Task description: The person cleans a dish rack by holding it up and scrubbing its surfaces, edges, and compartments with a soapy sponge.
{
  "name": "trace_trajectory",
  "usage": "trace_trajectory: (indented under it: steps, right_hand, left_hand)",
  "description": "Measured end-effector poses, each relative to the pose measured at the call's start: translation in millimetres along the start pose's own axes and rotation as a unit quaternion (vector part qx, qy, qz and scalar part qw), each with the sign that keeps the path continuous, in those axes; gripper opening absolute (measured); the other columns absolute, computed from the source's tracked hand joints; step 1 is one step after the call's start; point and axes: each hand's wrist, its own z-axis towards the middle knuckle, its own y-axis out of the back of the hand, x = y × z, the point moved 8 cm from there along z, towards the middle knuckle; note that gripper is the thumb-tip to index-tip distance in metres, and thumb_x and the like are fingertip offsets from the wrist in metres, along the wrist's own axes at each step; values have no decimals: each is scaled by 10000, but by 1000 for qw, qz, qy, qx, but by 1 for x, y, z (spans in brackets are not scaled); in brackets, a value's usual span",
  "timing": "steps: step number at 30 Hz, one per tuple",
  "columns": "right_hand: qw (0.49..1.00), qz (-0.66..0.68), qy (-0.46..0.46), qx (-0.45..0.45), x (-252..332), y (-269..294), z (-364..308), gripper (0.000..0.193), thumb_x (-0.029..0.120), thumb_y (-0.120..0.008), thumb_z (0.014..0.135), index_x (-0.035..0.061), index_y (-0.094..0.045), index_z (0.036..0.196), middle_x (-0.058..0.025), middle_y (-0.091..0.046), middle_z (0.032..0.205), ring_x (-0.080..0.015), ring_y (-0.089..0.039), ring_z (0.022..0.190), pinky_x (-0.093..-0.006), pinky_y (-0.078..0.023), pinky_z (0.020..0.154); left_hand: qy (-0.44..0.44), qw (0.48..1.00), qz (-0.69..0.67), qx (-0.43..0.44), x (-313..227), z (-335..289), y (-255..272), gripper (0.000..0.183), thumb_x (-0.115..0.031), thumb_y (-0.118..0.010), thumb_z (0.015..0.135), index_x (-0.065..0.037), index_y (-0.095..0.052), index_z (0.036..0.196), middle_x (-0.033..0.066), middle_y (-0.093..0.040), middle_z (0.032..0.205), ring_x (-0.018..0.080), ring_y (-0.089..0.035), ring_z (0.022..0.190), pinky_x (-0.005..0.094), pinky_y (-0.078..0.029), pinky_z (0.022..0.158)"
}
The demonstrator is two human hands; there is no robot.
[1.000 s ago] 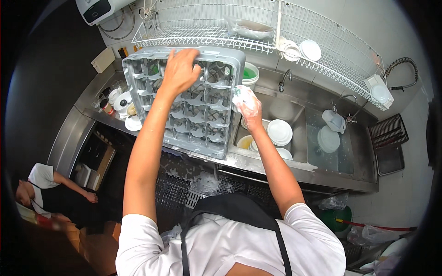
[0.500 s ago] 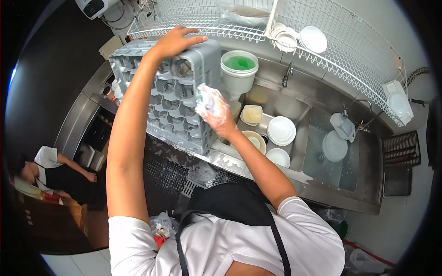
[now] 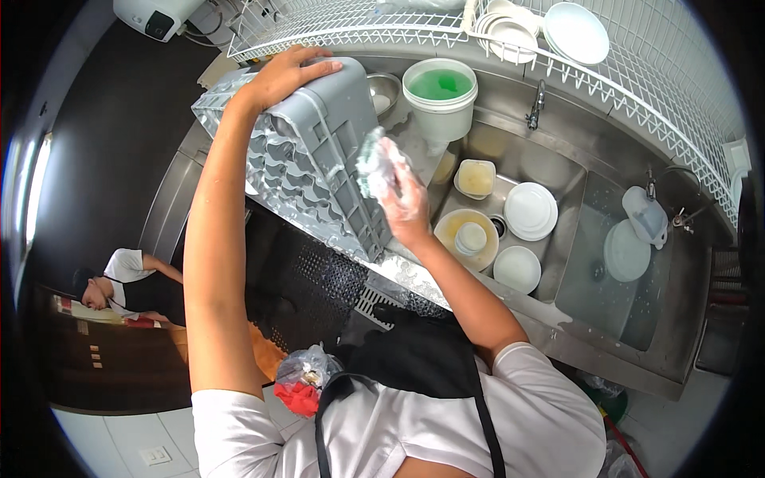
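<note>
A grey plastic glass rack [image 3: 323, 135] with rows of compartments stands on its side on the counter at the left of the sink. My left hand [image 3: 283, 78] grips its upper edge, fingers over the top and thumb stretched along the outside. Suds coat my right hand [image 3: 405, 203], which is closed round a foamy green-and-white scrubbing pad [image 3: 374, 166]. The pad is beside the rack's outer side; I cannot tell whether they touch. Close behind my right hand is a white bucket [image 3: 442, 119] of green liquid.
The left sink basin [image 3: 510, 171] holds white plates [image 3: 531, 211], bowls [image 3: 517, 269] and a square tub [image 3: 476, 178]. Plates [image 3: 627, 250] lie in water in the right basin. A wire shelf [image 3: 637, 88] hangs above. At far left is another person [image 3: 143, 287].
The rack has turned, showing more of its outer side. My right hand has moved with the pad from its compartment side to that outer side. My left hand stays on the top edge.
</note>
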Motion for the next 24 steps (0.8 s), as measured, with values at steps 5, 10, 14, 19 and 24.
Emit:
trace_trajectory:
  steps: [5, 10, 14, 19, 24]
  right_hand:
    - [968, -198, 139, -63, -8, -26, 29, 395, 32, -659, 838, 18, -643, 1233, -213, -660, 1184, -406, -629, 1092, -477, -516, 945]
    - [967, -171, 175, -70, 13, -23, 56, 316, 74, -701, 813, -4, -657, 1117, -195, -709, 1056, -404, -677, 989, -466, -547, 873]
    - [974, -224, 39, -2, -28, -15, 28, 400, 140, -758, 797, 35, -627, 1161, -163, -716, 994, -393, -695, 930, -472, -556, 798]
    - [979, -152, 102, -86, 19, -13, 93, 442, 186, -776, 792, 49, -606, 1177, -192, -725, 911, -419, -703, 810, -494, -559, 728]
    - [966, -188, 173, -44, -7, -19, 42, 426, 161, -767, 797, 51, -611, 1178, -173, -729, 899, -397, -707, 811, -474, -561, 719]
  left_hand:
    - [28, 997, -68, -5, -9, -1, -5, 880, -699, -660, 845, -20, -604, 1402, 203, -603, 1387, 339, -568, 1290, 399, -424, 1100]
    - [34, 995, -83, 45, -7, -4, -12, 809, -624, -669, 889, -64, -557, 1462, 162, -514, 1510, 303, -460, 1411, 394, -334, 1183]
    - [35, 996, -70, 51, -10, -4, -9, 817, -619, -683, 876, -68, -552, 1465, 157, -519, 1504, 305, -468, 1401, 394, -342, 1174]
    - [34, 995, -81, 36, -10, 0, -12, 808, -612, -690, 872, -76, -559, 1462, 156, -525, 1499, 307, -476, 1396, 394, -341, 1172]
    - [37, 996, -77, 40, -12, -1, -9, 811, -620, -690, 870, -83, -561, 1463, 155, -527, 1501, 300, -474, 1399, 392, -342, 1171]
